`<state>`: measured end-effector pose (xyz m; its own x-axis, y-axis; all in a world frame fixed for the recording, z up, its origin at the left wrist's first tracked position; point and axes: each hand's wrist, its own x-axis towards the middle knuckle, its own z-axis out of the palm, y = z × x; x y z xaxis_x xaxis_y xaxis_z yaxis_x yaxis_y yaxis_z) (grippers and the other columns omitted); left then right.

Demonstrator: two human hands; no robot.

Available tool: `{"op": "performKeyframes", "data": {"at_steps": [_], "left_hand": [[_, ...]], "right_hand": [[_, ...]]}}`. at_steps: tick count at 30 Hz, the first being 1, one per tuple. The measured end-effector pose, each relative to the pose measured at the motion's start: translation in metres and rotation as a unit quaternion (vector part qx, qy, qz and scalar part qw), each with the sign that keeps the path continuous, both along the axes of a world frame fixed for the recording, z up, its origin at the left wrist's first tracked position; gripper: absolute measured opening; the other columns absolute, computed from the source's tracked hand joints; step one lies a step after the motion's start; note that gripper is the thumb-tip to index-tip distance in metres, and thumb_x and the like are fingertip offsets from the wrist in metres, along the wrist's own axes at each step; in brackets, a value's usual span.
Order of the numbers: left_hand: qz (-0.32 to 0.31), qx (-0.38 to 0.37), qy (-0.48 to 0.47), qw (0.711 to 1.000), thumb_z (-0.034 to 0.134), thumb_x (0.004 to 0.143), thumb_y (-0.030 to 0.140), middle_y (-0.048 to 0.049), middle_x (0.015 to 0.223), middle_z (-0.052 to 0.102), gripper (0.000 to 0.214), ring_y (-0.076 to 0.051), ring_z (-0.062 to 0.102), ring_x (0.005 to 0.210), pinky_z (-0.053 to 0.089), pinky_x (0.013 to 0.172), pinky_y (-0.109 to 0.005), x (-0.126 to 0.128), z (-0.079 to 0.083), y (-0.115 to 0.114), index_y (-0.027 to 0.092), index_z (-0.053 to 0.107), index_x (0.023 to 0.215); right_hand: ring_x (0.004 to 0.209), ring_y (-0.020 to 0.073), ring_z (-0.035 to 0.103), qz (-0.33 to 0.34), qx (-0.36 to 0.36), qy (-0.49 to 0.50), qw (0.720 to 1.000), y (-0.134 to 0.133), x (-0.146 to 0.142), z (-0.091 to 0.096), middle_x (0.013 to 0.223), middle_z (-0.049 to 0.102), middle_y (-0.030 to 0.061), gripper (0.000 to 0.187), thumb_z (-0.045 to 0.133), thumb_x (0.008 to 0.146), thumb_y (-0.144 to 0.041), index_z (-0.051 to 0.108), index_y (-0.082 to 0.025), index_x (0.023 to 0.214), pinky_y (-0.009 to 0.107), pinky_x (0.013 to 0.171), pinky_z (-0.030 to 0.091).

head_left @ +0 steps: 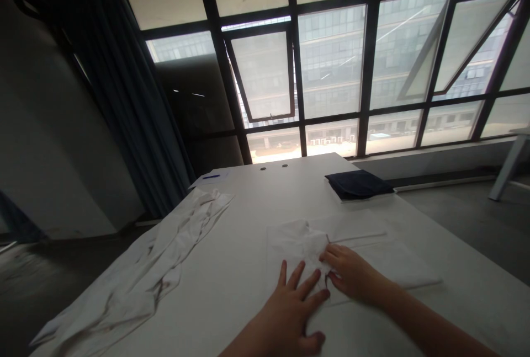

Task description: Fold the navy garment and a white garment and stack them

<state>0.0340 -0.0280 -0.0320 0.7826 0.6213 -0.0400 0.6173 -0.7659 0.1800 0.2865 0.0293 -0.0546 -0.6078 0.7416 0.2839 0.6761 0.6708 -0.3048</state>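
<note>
A folded white garment [401,263] lies on the white table [244,246] in front of me. Its left part looks bunched and wrinkled, and a faint thin outline runs around it; whether that is a plastic bag I cannot tell. My left hand [292,307] rests palm down at the garment's near left edge, fingers spread. On the garment's middle, my right hand [351,271] has its fingers curled together and pinches the white fabric near a dark-edged fold. The fingertips of both hands are close to each other, and the right one is slightly blurred.
Crumpled white cloth [165,268] lies along the table's left edge. A folded dark navy cloth [359,183] sits at the far right edge, with something white under it. A pen [211,176] lies on paper at the far left. Windows stand behind the table, with a blue curtain [120,92] left.
</note>
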Motion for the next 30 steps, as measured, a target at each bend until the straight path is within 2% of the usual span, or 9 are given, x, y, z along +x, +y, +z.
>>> {"op": "performKeyframes", "data": {"at_steps": [4, 9, 13, 18, 19, 21, 24, 27, 30], "left_hand": [[-0.002, -0.010, -0.001, 1.000, 0.052, 0.087, 0.069, 0.0009, 0.168, 0.003, 0.082, -0.046, 0.004, 0.150, -0.001, 0.110, -0.079, -0.001, 0.000, 0.000, 0.044, 0.018, 0.156], [-0.004, -0.019, -0.011, 1.000, 0.053, 0.087, 0.069, 0.0007, 0.167, 0.000, 0.081, -0.047, 0.003, 0.149, -0.002, 0.110, -0.079, -0.001, 0.002, 0.000, 0.044, 0.020, 0.156], [-0.008, -0.030, -0.010, 0.999, 0.052, 0.087, 0.069, 0.0018, 0.167, 0.007, 0.081, -0.047, 0.002, 0.149, -0.004, 0.109, -0.080, 0.000, 0.004, 0.001, 0.043, 0.018, 0.156], [-0.008, -0.041, -0.025, 0.999, 0.052, 0.087, 0.069, 0.0020, 0.167, 0.015, 0.079, -0.046, 0.004, 0.149, -0.004, 0.109, -0.080, 0.000, 0.008, 0.000, 0.044, 0.022, 0.155], [-0.007, -0.042, -0.028, 0.999, 0.052, 0.087, 0.069, 0.0020, 0.166, 0.016, 0.078, -0.046, 0.005, 0.150, -0.004, 0.109, -0.080, 0.000, 0.008, 0.000, 0.044, 0.023, 0.155], [-0.004, -0.041, -0.033, 0.999, 0.052, 0.086, 0.069, 0.0020, 0.166, 0.019, 0.080, -0.045, 0.007, 0.150, -0.005, 0.110, -0.079, 0.001, 0.008, 0.000, 0.044, 0.021, 0.155], [0.012, -0.041, -0.044, 0.998, 0.057, 0.083, 0.067, -0.0007, 0.164, 0.026, 0.092, -0.044, 0.010, 0.149, -0.006, 0.111, -0.077, 0.004, 0.007, 0.001, 0.039, 0.012, 0.158], [0.025, -0.037, -0.048, 0.998, 0.060, 0.082, 0.063, -0.0027, 0.162, 0.031, 0.098, -0.042, 0.014, 0.149, -0.008, 0.113, -0.074, 0.006, 0.005, 0.001, 0.035, 0.008, 0.159], [0.025, -0.034, -0.041, 0.998, 0.060, 0.083, 0.063, -0.0011, 0.163, 0.028, 0.093, -0.042, 0.014, 0.149, -0.008, 0.113, -0.075, 0.007, 0.004, 0.001, 0.039, 0.012, 0.158]], "right_hand": [[0.090, 0.0216, 0.056, -0.037, 0.017, -0.011, 0.999, 0.006, 0.001, -0.006, 0.095, 0.064, 0.0052, 0.020, 0.053, 0.077, -0.006, 0.060, -0.020, 0.090, 0.034, 0.083, 0.043], [0.088, 0.0209, 0.053, -0.050, 0.097, -0.028, 0.994, 0.012, -0.002, -0.011, 0.094, 0.061, 0.0065, 0.022, 0.048, 0.080, -0.001, 0.061, -0.019, 0.086, 0.033, 0.081, 0.040], [0.083, 0.0185, 0.053, -0.038, 0.060, -0.017, 0.997, 0.013, 0.002, -0.014, 0.092, 0.060, 0.0044, 0.023, 0.046, 0.085, -0.005, 0.062, -0.020, 0.080, 0.030, 0.078, 0.040], [0.084, 0.0169, 0.056, -0.022, 0.019, 0.062, 0.998, 0.014, 0.013, -0.013, 0.093, 0.059, 0.0032, 0.022, 0.046, 0.078, -0.004, 0.060, -0.021, 0.076, 0.028, 0.078, 0.042], [0.083, 0.0166, 0.057, -0.035, 0.012, 0.093, 0.995, 0.015, 0.015, -0.013, 0.092, 0.059, 0.0032, 0.021, 0.046, 0.077, -0.004, 0.059, -0.021, 0.076, 0.028, 0.077, 0.043], [0.077, 0.0165, 0.057, -0.103, 0.005, 0.147, 0.984, 0.019, 0.016, -0.014, 0.086, 0.060, 0.0024, 0.017, 0.045, 0.081, -0.009, 0.057, -0.021, 0.079, 0.028, 0.073, 0.042], [0.066, 0.0174, 0.056, -0.214, -0.031, 0.158, 0.963, 0.024, 0.014, -0.017, 0.071, 0.059, -0.0005, 0.014, 0.045, 0.092, -0.027, 0.057, -0.022, 0.087, 0.029, 0.065, 0.040], [0.069, 0.0191, 0.059, -0.223, -0.024, 0.107, 0.969, 0.022, 0.006, -0.022, 0.073, 0.063, 0.0019, 0.021, 0.050, 0.092, -0.039, 0.059, -0.021, 0.086, 0.031, 0.069, 0.040], [0.077, 0.0204, 0.061, -0.214, -0.004, 0.093, 0.972, 0.018, 0.000, -0.024, 0.081, 0.067, 0.0044, 0.018, 0.055, 0.088, -0.037, 0.059, -0.021, 0.084, 0.033, 0.075, 0.040]]}}
